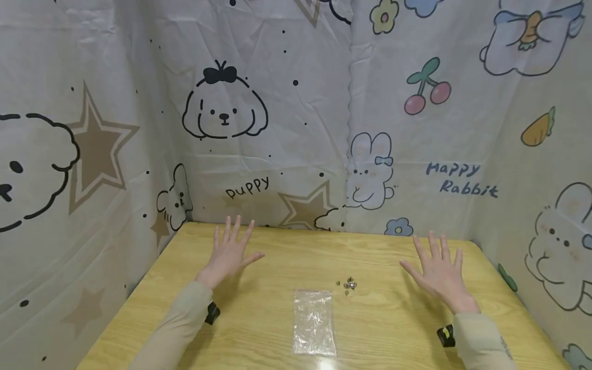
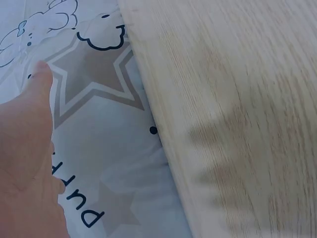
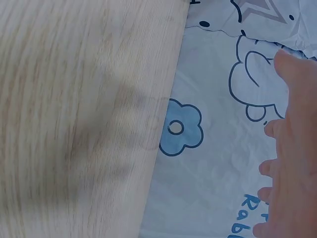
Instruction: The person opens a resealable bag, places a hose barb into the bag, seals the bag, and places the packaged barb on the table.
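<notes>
1. The bare left hand (image 1: pixel 228 255), left of centre in the head view, hung with its fingers spread and thumb out, pinching nothing; its offset shadow on the yellow wood-grain table (image 1: pixel 259 264) suggested that it was raised above the surface.
2. The bare right hand (image 1: pixel 439 272), right of centre, was spread likewise and gripped nothing.
3. A loose cluster of tiny, shiny, metallic-looking pieces (image 1: pixel 350 284) lay just right of centre, between the hands and touched by neither (too small to tell what each was). They were slightly scattered, probably because nothing contained them.
4. A clear, rectangular plastic bag (image 1: pixel 314 326) lay at lower centre, near the pieces; thin film, apparently with nothing inside, would explain its flatness.
5. Holding the hands wide apart left bag and pieces uncovered.
6. Both wrist views faced the table's edge and the white cartoon-printed cloth (image 1: pixel 296 118), perhaps because the hands pointed that way.
</notes>
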`<state>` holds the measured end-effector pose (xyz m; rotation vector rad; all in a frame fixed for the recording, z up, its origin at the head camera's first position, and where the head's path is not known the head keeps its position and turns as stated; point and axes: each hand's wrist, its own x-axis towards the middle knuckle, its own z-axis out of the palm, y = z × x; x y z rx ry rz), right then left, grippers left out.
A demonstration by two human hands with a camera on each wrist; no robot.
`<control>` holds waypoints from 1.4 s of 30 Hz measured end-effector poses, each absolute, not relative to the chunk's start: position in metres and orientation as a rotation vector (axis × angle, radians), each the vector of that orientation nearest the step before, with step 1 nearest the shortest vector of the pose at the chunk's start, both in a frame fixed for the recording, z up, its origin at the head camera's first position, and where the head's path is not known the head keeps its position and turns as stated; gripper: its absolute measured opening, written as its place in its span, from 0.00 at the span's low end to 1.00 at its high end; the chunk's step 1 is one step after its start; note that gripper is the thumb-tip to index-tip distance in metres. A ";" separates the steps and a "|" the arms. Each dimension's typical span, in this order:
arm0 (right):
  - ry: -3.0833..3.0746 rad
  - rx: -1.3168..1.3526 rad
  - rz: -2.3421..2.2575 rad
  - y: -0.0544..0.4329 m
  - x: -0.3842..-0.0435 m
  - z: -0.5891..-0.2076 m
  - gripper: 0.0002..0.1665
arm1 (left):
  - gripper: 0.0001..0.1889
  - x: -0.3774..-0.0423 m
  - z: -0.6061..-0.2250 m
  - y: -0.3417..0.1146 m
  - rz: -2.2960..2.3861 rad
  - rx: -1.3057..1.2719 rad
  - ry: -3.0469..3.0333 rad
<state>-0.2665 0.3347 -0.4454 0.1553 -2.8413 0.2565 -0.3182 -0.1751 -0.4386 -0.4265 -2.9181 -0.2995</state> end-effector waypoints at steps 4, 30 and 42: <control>-2.857 0.160 0.286 0.335 -0.268 -0.445 0.51 | 0.50 -0.318 -0.438 -0.172 -0.311 -0.460 -2.923; -2.953 0.326 0.738 0.319 -0.265 -0.453 0.47 | 0.49 -0.282 -0.461 -0.138 -0.268 -0.935 -2.872; -2.879 0.379 0.973 0.298 -0.254 -0.463 0.36 | 0.49 -0.260 -0.469 -0.121 -0.230 -1.115 -2.895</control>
